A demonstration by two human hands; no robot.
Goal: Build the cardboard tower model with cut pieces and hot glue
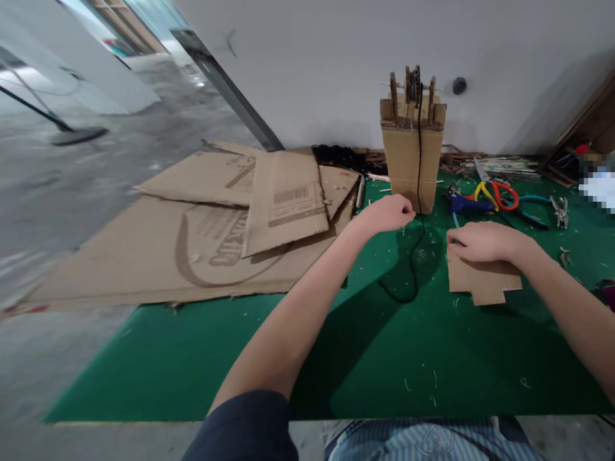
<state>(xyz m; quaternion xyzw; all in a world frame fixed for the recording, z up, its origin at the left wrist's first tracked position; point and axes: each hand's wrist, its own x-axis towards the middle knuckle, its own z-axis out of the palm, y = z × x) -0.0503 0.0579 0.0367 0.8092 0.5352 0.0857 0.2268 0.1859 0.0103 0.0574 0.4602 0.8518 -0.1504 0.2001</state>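
Note:
My left hand (387, 213) is closed in a loose fist at the foot of a tall cardboard tower (413, 157), pinching the black cord (413, 256) that runs down the tower's front and loops over the green mat (336, 346). My right hand (480, 242) lies with curled fingers on a small cut cardboard piece (483, 280), pressing it flat on the mat. Wooden sticks and a small mechanism top the tower.
Large flattened cardboard sheets (202, 237) lie to the left, partly off the mat. Scissors with red and yellow handles (497, 192), a blue tool (464, 203), pliers (560, 210) and scraps sit at the back right. A wall stands behind.

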